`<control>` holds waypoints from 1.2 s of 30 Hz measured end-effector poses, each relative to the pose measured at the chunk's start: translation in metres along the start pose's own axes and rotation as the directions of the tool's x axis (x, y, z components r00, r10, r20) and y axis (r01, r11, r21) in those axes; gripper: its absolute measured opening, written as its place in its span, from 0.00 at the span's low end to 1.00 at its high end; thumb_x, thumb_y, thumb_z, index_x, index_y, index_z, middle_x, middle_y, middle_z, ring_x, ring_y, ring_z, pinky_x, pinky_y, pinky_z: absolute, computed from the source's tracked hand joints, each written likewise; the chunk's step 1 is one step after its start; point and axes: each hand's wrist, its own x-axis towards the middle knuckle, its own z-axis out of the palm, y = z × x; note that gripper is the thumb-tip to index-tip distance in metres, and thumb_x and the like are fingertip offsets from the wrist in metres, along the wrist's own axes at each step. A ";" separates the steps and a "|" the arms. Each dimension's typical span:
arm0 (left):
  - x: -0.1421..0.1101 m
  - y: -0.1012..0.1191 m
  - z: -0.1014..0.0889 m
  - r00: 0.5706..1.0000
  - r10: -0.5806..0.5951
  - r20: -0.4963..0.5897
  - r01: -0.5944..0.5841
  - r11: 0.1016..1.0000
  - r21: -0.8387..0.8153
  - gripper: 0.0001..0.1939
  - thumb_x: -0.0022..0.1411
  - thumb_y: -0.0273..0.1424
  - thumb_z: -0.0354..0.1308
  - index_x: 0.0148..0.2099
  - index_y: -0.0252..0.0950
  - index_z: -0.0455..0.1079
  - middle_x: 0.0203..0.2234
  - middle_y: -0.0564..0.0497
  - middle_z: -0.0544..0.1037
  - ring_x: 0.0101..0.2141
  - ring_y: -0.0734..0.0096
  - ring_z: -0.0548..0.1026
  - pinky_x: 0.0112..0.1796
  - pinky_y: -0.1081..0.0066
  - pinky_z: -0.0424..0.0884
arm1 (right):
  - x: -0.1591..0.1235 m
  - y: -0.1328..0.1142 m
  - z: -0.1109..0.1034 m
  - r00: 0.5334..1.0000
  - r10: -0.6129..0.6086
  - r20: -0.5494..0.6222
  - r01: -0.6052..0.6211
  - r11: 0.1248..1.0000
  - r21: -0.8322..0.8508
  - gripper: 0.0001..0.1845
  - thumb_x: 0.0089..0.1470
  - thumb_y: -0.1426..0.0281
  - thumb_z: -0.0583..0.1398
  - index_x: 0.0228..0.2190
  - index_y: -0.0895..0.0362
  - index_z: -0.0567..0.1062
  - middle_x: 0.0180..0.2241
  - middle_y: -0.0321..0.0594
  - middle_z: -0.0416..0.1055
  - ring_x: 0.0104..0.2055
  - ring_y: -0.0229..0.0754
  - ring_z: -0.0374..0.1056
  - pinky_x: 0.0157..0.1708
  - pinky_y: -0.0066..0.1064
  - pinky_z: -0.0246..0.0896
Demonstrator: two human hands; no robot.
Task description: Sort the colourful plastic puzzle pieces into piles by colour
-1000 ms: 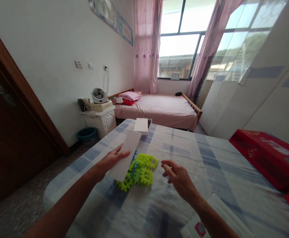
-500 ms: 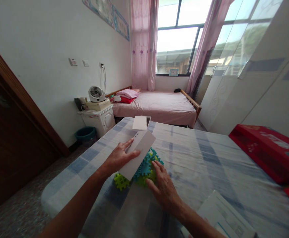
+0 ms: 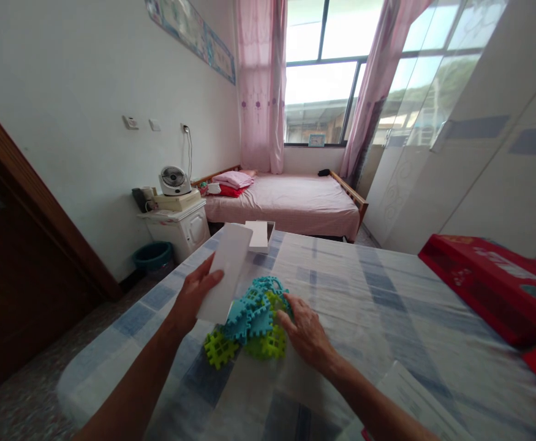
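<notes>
My left hand point(image 3: 197, 288) grips a white cardboard box point(image 3: 231, 263) by its side, tilted above the table, left of a pile of toothed plastic building pieces. Blue pieces point(image 3: 252, 312) lie on top and in the middle of the heap, with lime-green pieces point(image 3: 222, 347) at its front and right. My right hand point(image 3: 304, 324) rests at the right edge of the pile, fingers apart, its fingertips at the green and blue pieces. Beyond the held box stands a second, open white box point(image 3: 263, 236) with a pale flap, partly hidden.
A blue-and-white checked cloth point(image 3: 341, 294) covers the table. To the right lies a large red box point(image 3: 488, 282), and a white printed sheet or booklet point(image 3: 410, 404) is by my right forearm. Past the table are a pink bed point(image 3: 290, 196), a cabinet with a fan point(image 3: 174, 179) and a green bin point(image 3: 152, 256).
My left hand has swung the box left and more upright, off the pile, so more of the blue pieces show. The right hand stays beside the heap.
</notes>
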 end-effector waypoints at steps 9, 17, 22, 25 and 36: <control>0.000 -0.001 0.040 0.956 -0.291 0.038 0.253 0.749 -0.613 0.17 0.58 0.39 0.52 0.45 0.33 0.69 0.27 0.50 0.79 0.28 0.65 0.77 0.32 0.69 0.74 | 0.006 -0.057 -0.017 0.990 -0.137 0.019 0.106 0.841 0.531 0.44 0.47 0.59 0.61 0.61 0.55 0.50 0.58 0.45 0.58 0.56 0.48 0.59 0.50 0.37 0.60; 0.018 -0.016 0.062 0.966 -0.228 0.119 0.252 0.744 -0.619 0.23 0.59 0.42 0.52 0.51 0.33 0.67 0.35 0.48 0.80 0.35 0.62 0.78 0.35 0.69 0.73 | 0.026 -0.058 -0.011 0.985 -0.086 -0.148 0.136 0.919 0.371 0.53 0.40 0.67 0.64 0.62 0.56 0.44 0.58 0.47 0.57 0.58 0.49 0.56 0.55 0.38 0.54; 0.025 -0.017 0.065 0.949 -0.223 0.223 0.315 0.722 -0.616 0.26 0.60 0.43 0.51 0.55 0.32 0.65 0.39 0.46 0.79 0.38 0.61 0.77 0.37 0.67 0.73 | 0.030 -0.049 -0.016 0.959 -0.226 -0.171 0.247 0.962 0.115 0.43 0.38 0.69 0.66 0.56 0.47 0.59 0.64 0.43 0.42 0.61 0.53 0.51 0.55 0.42 0.53; 0.028 -0.020 0.064 0.933 -0.220 0.285 0.353 0.712 -0.607 0.27 0.60 0.44 0.50 0.56 0.30 0.64 0.41 0.43 0.78 0.39 0.58 0.76 0.38 0.65 0.72 | 0.031 -0.049 -0.020 0.956 -0.249 -0.154 0.263 0.961 0.082 0.10 0.45 0.69 0.63 0.34 0.52 0.75 0.62 0.40 0.47 0.56 0.50 0.60 0.52 0.38 0.57; 0.071 -0.077 0.001 0.990 -0.058 -0.131 0.033 0.982 -0.184 0.32 0.52 0.53 0.53 0.44 0.29 0.71 0.37 0.40 0.78 0.38 0.60 0.76 0.41 0.63 0.69 | 0.140 0.012 -0.044 0.954 -0.083 -0.288 -0.012 0.950 -0.312 0.10 0.53 0.67 0.57 0.34 0.58 0.74 0.53 0.51 0.60 0.54 0.49 0.60 0.50 0.35 0.55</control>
